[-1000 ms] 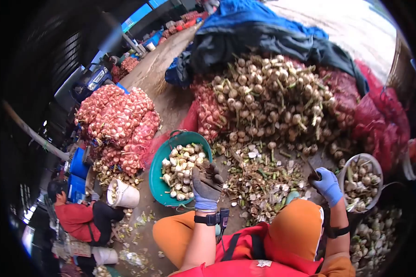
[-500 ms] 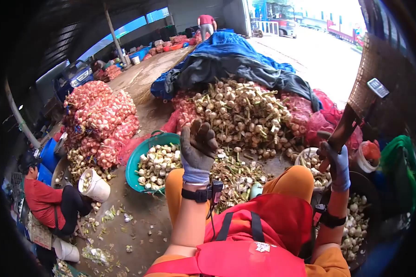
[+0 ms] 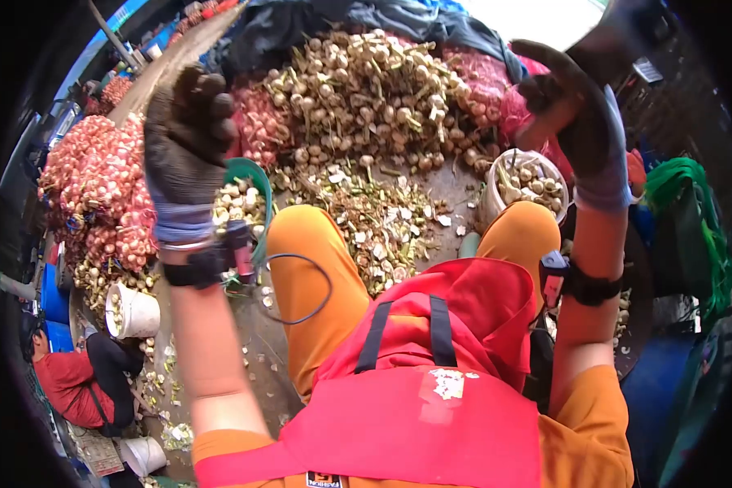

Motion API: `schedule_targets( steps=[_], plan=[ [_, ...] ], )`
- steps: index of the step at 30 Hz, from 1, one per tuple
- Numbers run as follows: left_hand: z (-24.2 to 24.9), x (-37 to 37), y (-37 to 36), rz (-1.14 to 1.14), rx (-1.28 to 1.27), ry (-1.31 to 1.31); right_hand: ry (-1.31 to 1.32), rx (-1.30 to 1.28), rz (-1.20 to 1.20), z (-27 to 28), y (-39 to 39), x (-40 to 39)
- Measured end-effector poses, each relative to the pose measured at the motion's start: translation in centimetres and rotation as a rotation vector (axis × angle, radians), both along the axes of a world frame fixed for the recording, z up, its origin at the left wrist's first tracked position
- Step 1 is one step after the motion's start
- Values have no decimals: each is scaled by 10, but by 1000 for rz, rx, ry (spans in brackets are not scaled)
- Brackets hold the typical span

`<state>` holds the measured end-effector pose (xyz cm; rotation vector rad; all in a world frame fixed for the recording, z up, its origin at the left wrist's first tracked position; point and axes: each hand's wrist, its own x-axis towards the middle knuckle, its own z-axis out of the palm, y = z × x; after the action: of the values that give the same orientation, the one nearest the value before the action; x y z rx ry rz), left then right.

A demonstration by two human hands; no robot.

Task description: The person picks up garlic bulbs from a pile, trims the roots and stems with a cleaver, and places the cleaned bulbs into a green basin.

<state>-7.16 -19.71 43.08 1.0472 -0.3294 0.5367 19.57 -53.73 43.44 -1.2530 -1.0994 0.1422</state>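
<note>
My left hand (image 3: pixel 185 134), in a dark-palmed glove with a blue-grey cuff, is raised at the left. Its fingers are loosely bent, with nothing in them. My right hand (image 3: pixel 581 122), gloved alike, is lifted at the upper right around a long dark object (image 3: pixel 622 39). A narrower brownish end of that object sticks out below the fingers; blur hides its kind. Beyond my knees lies a heap of garlic bulbs (image 3: pixel 366 98). Cut garlic stems and scraps (image 3: pixel 374 220) cover the floor between my legs. Behind my left wrist, a green tub (image 3: pixel 260 191) contains garlic bulbs.
A white bucket of garlic (image 3: pixel 492 199) stands by my right knee. Red net sacks of garlic (image 3: pixel 98 187) pile up at the left. Below them, a person in red (image 3: pixel 69 386) sits near a white bucket (image 3: pixel 134 313). Green netting (image 3: pixel 683 187) hangs at the right.
The view has tipped downward. My left hand has moved left and up in the picture; my right hand has risen, with the dark object moving along with it.
</note>
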Motion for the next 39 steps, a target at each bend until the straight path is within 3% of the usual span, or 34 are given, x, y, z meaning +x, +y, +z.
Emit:
schedule_targets(
  steps=[3, 4, 6, 7, 8, 10, 12, 13, 15, 16, 18, 21, 24, 28, 31, 34, 35, 37, 38, 39],
  plan=[
    [32, -2, 26, 494, 245, 282, -261, 35, 227, -14, 71, 49],
    [47, -9, 52, 453, 389, 380, -277, 129, 342, -18, 99, 56],
    [68, -9, 89, 537, 500, 551, 35, 72, 450, -22, 155, 77],
    [77, -9, 99, 623, 682, 662, 337, -4, 268, -14, 183, 67],
    [76, -5, 116, 667, 766, 725, 215, -132, 237, -24, 214, 78],
    [53, 10, 142, 720, 916, 889, -38, -435, -34, -98, 280, 124],
    [-8, 35, 154, 620, 693, 864, 294, -271, 167, -180, 311, 119],
    [-52, 45, 158, 567, 507, 853, 460, -392, 126, -232, 321, 118],
    [-137, 72, 154, 436, 318, 909, 536, -722, 125, -329, 316, 114],
    [-223, 74, 173, 375, 30, 1034, 575, -719, 116, -383, 312, 109],
    [-345, 90, 171, 198, -291, 952, 600, -934, 47, -464, 314, 105],
    [-401, 118, 125, 233, -476, 986, 589, -1061, 11, -494, 340, 100],
    [-462, 131, 125, 175, -627, 1028, 161, -1193, -54, -527, 379, 102],
    [-497, 129, 137, 127, -675, 996, -62, -1300, -30, -531, 411, 95],
    [-502, 136, 144, 194, -799, 970, -10, -1094, -112, -493, 410, 76],
    [-489, 150, 146, 133, -882, 971, 52, -915, 176, -457, 386, 37],
    [-509, 141, 140, 291, -664, 856, 250, -939, 296, -447, 376, 24],
    [-488, 148, 146, 415, -597, 801, 596, -1079, 415, -412, 372, 21],
    [-487, 143, 150, 410, -599, 910, 742, -1202, 408, -396, 371, 28],
    [-485, 137, 148, 455, -703, 976, 587, -1158, 268, -399, 370, 32]
  ],
)
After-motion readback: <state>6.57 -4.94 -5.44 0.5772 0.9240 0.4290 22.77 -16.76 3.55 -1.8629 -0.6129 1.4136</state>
